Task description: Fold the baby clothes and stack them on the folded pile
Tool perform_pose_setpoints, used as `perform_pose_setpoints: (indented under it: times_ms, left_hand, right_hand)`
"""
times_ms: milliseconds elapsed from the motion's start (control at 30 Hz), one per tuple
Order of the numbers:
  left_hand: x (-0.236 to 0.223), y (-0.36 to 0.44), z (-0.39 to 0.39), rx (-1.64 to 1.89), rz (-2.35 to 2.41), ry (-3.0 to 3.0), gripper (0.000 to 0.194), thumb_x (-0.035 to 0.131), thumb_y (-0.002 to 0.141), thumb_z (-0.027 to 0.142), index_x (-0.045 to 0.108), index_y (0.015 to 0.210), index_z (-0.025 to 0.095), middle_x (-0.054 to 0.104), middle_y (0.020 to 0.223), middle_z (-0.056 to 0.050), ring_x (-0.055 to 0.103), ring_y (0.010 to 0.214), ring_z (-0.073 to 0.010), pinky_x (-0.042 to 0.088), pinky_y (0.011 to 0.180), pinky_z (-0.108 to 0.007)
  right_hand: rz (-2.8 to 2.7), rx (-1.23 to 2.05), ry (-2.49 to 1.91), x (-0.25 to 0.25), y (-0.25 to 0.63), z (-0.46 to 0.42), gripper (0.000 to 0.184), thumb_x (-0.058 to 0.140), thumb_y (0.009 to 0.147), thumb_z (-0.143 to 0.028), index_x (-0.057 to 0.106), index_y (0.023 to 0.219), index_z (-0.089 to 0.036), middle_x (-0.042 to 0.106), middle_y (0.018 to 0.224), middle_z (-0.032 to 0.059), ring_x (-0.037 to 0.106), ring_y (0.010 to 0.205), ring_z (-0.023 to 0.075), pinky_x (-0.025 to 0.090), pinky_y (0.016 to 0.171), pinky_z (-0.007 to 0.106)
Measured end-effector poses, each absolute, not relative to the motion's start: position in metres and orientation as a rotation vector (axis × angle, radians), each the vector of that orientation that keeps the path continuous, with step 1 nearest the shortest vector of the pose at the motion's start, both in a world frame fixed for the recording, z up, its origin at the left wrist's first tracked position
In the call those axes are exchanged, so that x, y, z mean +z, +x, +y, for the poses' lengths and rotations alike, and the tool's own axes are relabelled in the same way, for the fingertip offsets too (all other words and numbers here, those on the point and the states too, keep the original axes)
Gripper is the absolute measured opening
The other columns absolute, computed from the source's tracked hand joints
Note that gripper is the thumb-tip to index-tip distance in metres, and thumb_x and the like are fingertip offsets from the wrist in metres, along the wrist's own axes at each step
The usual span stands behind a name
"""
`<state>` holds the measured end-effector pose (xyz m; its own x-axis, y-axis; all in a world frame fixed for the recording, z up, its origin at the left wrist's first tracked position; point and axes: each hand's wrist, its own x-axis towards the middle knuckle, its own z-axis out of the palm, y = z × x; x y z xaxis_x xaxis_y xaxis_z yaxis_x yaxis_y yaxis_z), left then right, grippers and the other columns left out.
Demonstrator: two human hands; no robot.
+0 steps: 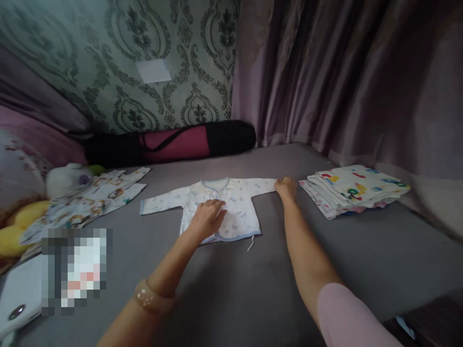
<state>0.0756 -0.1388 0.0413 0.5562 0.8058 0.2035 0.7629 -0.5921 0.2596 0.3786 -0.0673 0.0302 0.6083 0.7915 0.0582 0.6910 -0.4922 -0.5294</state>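
Note:
A small white baby shirt (237, 205) with pale blue trim lies spread flat on the grey bed surface (253, 289), sleeves stretched out to both sides. My left hand (207, 218) rests flat on the shirt's body, fingers lying on the cloth. My right hand (286, 187) is closed round the end of the shirt's right sleeve. A beaded bracelet (151, 299) sits on my left wrist.
A stack of folded patterned cloths (352, 189) lies to the right. More printed baby clothes (90, 197) and soft toys (65, 177) lie at the left. A black and red roll bag (173, 142) rests against the patterned wall. Curtains (343, 72) hang at the back right.

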Motion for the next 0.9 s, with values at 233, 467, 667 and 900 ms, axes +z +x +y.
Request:
perform_pose_setpoints:
  times_ms: [233,467,667,900]
  left_hand:
    - [0.011,0.133,-0.059,0.612,1.151,2.565,0.039,0.037,0.088,0.012,0.050,0.124,0.012,0.059,0.124,-0.016,0.056,0.117,-0.0222,0.045,0.100,-0.038]
    - [-0.014,0.176,-0.034,0.558,1.388,2.524,0.044,0.032,0.093,0.015,0.041,0.133,0.002,0.043,0.142,-0.024,0.036,0.136,-0.0268,0.031,0.111,-0.047]
    - [-0.025,0.178,-0.037,0.403,1.460,2.540,0.053,0.024,0.098,0.031,0.032,0.141,0.003,0.031,0.150,-0.022,0.024,0.142,-0.0297,0.022,0.113,-0.051]
    - [-0.015,0.171,-0.018,0.132,1.370,2.479,0.076,0.041,0.088,0.056,0.024,0.146,0.009,0.021,0.155,-0.021,0.017,0.143,-0.0340,0.022,0.112,-0.050]
  right_hand:
    - [-1.157,0.340,-2.421,0.022,0.382,-0.053,0.038,0.054,0.086,-0.027,0.064,0.115,-0.004,0.060,0.118,0.0255,0.057,0.113,0.0326,0.045,0.091,0.040]
    - [-1.121,0.559,-2.211,0.024,0.405,-0.042,0.013,0.061,0.077,-0.018,0.072,0.082,-0.011,0.070,0.094,0.0182,0.064,0.101,0.0289,0.048,0.084,0.034]
    - [-0.841,0.850,-1.870,0.024,0.411,-0.037,0.012,0.056,0.082,-0.014,0.068,0.084,-0.012,0.068,0.070,0.0071,0.065,0.063,0.0174,0.053,0.060,0.029]
    - [-0.701,1.002,-1.655,0.045,0.406,-0.045,0.011,0.057,0.085,-0.010,0.062,0.076,-0.012,0.063,0.062,0.0009,0.059,0.056,0.0101,0.053,0.054,0.022]
